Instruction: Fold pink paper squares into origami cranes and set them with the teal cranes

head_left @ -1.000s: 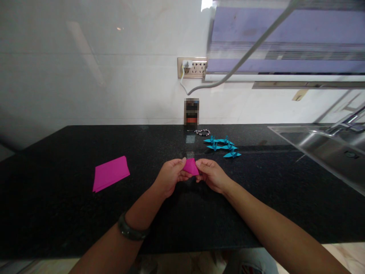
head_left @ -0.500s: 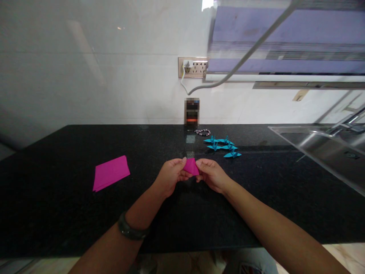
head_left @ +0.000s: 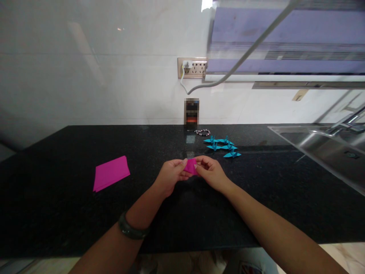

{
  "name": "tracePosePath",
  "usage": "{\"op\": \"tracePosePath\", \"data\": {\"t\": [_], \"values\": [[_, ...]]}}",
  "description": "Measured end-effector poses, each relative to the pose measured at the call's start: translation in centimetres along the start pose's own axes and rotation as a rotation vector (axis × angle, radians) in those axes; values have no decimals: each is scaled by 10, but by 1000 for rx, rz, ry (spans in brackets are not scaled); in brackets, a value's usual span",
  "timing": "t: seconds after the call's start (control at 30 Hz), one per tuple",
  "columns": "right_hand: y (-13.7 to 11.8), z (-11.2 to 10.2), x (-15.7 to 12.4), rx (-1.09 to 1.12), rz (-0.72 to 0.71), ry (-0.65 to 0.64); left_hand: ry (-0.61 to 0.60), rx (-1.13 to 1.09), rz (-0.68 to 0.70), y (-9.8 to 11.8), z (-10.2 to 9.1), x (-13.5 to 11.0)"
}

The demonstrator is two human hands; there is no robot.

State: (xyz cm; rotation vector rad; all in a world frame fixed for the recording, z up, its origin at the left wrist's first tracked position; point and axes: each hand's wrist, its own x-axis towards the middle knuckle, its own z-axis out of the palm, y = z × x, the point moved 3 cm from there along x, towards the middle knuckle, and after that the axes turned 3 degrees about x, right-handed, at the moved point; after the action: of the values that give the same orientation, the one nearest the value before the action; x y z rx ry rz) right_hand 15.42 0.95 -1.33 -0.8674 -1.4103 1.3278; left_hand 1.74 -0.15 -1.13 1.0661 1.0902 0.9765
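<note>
A small folded piece of magenta paper (head_left: 190, 166) sits pinched between the left hand (head_left: 171, 176) and right hand (head_left: 210, 173), fingertips closed on its edges, just above the speckled black stone counter (head_left: 57, 160). Flat magenta sheets (head_left: 110, 173) lie well left; teal paper cranes (head_left: 224, 146) lie behind.

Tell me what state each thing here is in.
Paper: folded small, pinched between both hands.
Left hand: closed on the paper.
Right hand: closed on the paper.
Pink sheets: lying flat on the counter.
Cranes: folded, lying on the counter.
Plug: in the socket.
</note>
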Motion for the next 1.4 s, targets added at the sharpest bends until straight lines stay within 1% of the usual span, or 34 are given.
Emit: {"op": "tracePosePath", "data": {"t": [0.07, 0.13, 0.27, 0.33, 0.47, 0.7, 0.93, 1.03, 1.13, 1.2, 1.4], "values": [[1, -1, 0, -11, 28, 8, -33, 5, 4, -1, 1, 0], [3, -3, 1, 13, 65, 43, -65, 5, 9, -1, 2, -1], [7, -6, 3, 158, 141, 123, -75, 26, 8, 1, 4, -3], [8, -5, 3, 225, 174, 132, -69, 42, 16, 1, 4, -4], [6, -3, 2, 304, 224, 105, -54, 71, 47, 2, 2, -3], [1, -2, 0, 295, 132, 19, -45, 152, 86, 3, 1, -4], [2, -6, 2, 337, 174, 102, -32, 99, 81, 5, 2, -4], [1, -6, 2, 362, 164, 87, 4, 86, 79, 5, 1, -4], [-1, -6, 1, 371, 139, 56, 16, 88, 83, 4, 1, -3], [-1, -5, 1, 347, 138, 54, 2, 94, 87, 4, 1, -2], [2, -5, 2, 246, 175, 102, -27, 82, 80, 2, 0, -1]]}}
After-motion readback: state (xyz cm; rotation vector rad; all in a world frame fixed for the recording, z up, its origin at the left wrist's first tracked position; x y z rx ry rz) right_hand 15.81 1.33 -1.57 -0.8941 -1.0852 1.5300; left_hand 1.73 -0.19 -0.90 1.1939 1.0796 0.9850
